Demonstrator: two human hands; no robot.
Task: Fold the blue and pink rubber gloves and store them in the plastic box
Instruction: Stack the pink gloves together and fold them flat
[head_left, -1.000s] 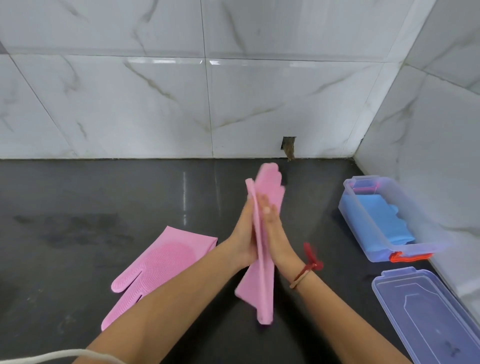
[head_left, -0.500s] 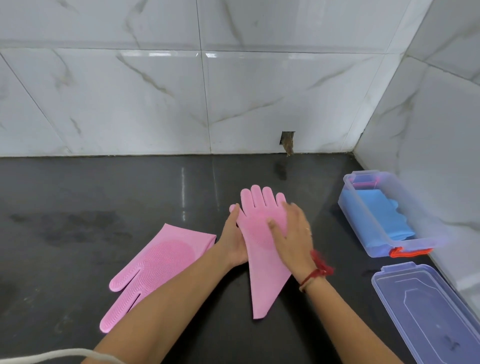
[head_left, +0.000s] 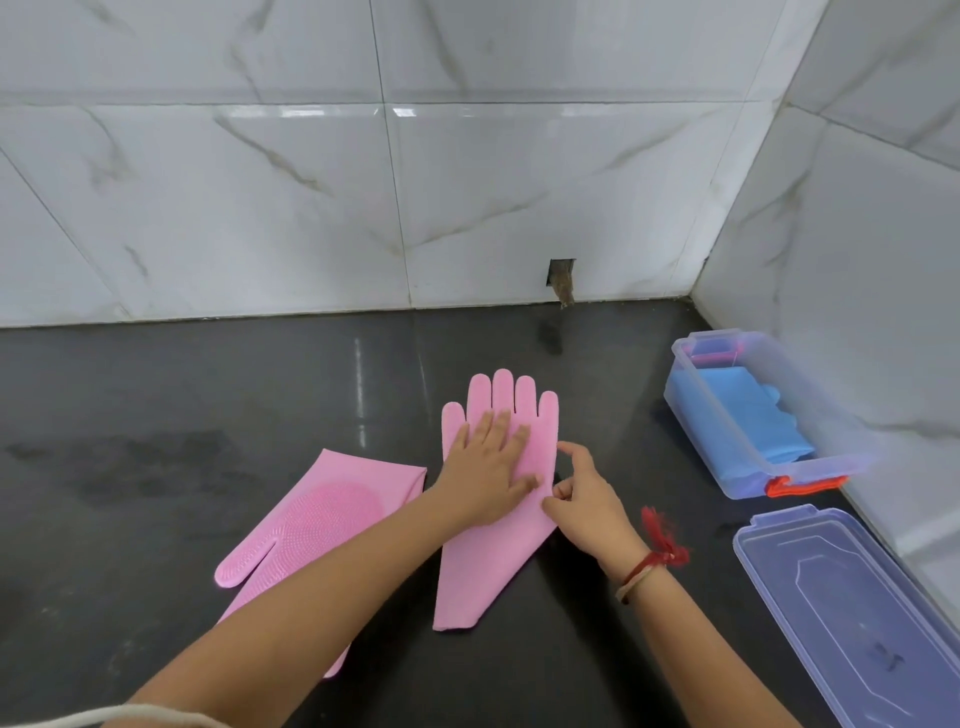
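Head view
My left hand: open and laid flat, fingers spread, pressing on the palm area of the pink glove in front of me.
My right hand: at the right edge of that same glove, just beside my left hand; thumb and curled fingers appear to pinch the glove's edge, index finger raised a little.
Flat pink glove: lies stretched out on the dark tabletop, fingers pointing away from me toward the wall, cuff toward me. Most of its palm is under my left hand; its four fingertips and thumb show beyond my fingers.
Second pink glove: to the left of my left forearm, which crosses over its lower part; bristled side up, fingers pointing toward me and to the left, cuff near the first glove but apart from it.
Plastic box: clear, with a red latch, at the right by the side wall, well apart from both my hands.
Blue gloves: folded inside that box.
Box lid: lying on the tabletop just nearer to me than the box, to the right of my right forearm.
Red thread band: tied round my right wrist.
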